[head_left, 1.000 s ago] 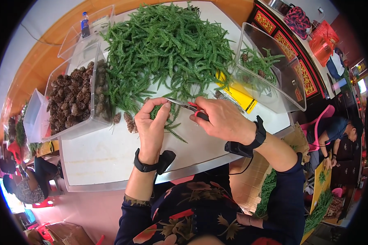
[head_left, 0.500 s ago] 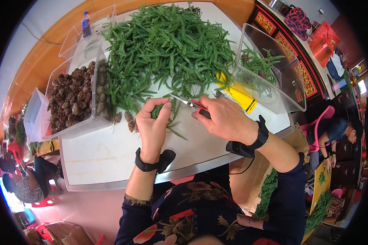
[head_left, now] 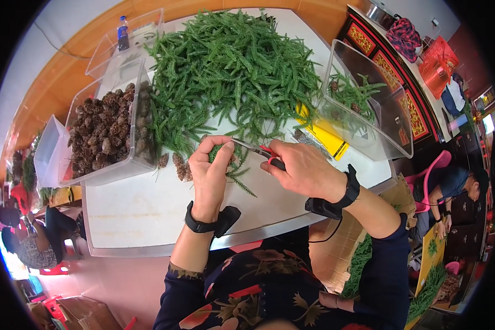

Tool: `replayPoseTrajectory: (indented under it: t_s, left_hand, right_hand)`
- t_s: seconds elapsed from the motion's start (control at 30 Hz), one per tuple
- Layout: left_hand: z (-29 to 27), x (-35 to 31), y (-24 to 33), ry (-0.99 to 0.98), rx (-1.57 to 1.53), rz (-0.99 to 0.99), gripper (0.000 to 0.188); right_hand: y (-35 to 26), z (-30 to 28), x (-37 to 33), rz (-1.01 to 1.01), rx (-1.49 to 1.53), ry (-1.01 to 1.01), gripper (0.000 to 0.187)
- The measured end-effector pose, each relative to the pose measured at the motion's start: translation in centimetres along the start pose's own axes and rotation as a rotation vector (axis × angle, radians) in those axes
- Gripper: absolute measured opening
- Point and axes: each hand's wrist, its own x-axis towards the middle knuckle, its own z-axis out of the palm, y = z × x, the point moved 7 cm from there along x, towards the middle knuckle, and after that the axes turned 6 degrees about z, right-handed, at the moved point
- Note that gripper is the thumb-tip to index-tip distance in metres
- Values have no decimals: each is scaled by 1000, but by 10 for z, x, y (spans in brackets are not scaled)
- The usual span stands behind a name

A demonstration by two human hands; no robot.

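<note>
My left hand (head_left: pixel 209 170) is closed in a pinch, with an artificial pine sprig (head_left: pixel 239 179) trailing from behind its fingers over the white tabletop. My right hand (head_left: pixel 311 169) grips long-nose pliers (head_left: pixel 252 147) with red and black handles. Their jaws reach left to my left thumb and forefinger tips; whatever fine piece lies between them is too small to make out. Just left of my left hand lie loose pine cones (head_left: pixel 180 166). Beyond both hands spreads a large heap of green sprigs (head_left: pixel 234 66).
At left stands a clear bin (head_left: pixel 140 104) full of pine cones (head_left: pixel 102 129). A clear bin (head_left: pixel 393 140) with sprigs tilts at right, beside a yellow packet (head_left: pixel 327 142). A bottle (head_left: pixel 122 33) stands at the far left. Another person (head_left: pixel 451 187) sits at right beyond a pink chair.
The plier jaws have come up against my left fingertips, and my left hand has turned slightly. The whole view has shifted a little. Both hands keep their grips.
</note>
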Motion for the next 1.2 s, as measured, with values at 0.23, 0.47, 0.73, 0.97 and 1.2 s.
replayPoseTrajectory:
  t_s: [0.23,0.47,0.73,0.97,1.2]
  left_hand:
    - [-1,0,0,8,-11,-26,11]
    - [-1,1,-1,11,7,12,11]
    - [-2,0,-1,-9,58,-9,9]
    - [-1,1,-3,-36,53,-17,12]
    - [3,2,-10,-106,26,-44,20]
  right_hand:
    - [0,-1,2,-33,11,60,27]
    - [-1,-1,2,-27,2,22,28]
    - [5,4,5,39,137,-166,32]
    - [6,6,6,99,123,-185,33]
    - [14,9,6,107,98,-148,31]
